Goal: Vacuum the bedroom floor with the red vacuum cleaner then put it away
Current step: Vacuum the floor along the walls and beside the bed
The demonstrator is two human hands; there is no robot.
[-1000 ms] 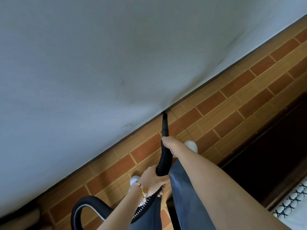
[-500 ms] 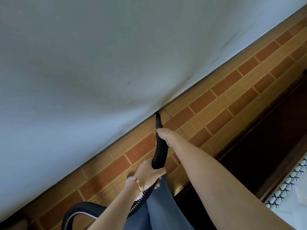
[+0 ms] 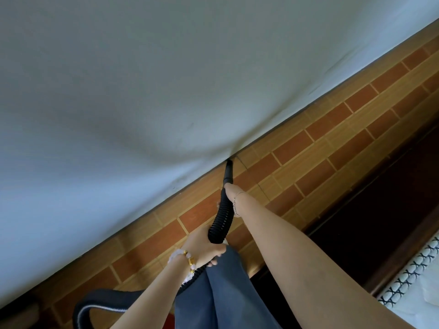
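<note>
Both hands are clamped on one black ribbed hose [image 3: 219, 218]: the right hand [image 3: 229, 192] grips it far forward, just behind the tapered nozzle [image 3: 228, 172], and the left hand [image 3: 204, 248] wraps it nearer the body, the two hands apart along the hose's length. Ahead of the right hand, the nozzle tip meets the seam where the tiled floor [image 3: 320, 157] runs into the pale wall [image 3: 166, 79]. To do this edge pass well, it seems best to keep the tip low and pressed into the seam, let the right hand steer while the left feeds slack, and draw the nozzle slowly along the line so no strip is skipped. Behind the left hand, the hose loops back toward the lower edge of view, where a small red patch [image 3: 169, 322] may be the vacuum cleaner's body; I cannot tell for sure. Counted: one hose, one nozzle, two hands, one beaded bracelet [image 3: 187, 260] on the left wrist, one thin chain [image 3: 236, 203] on the right.
</note>
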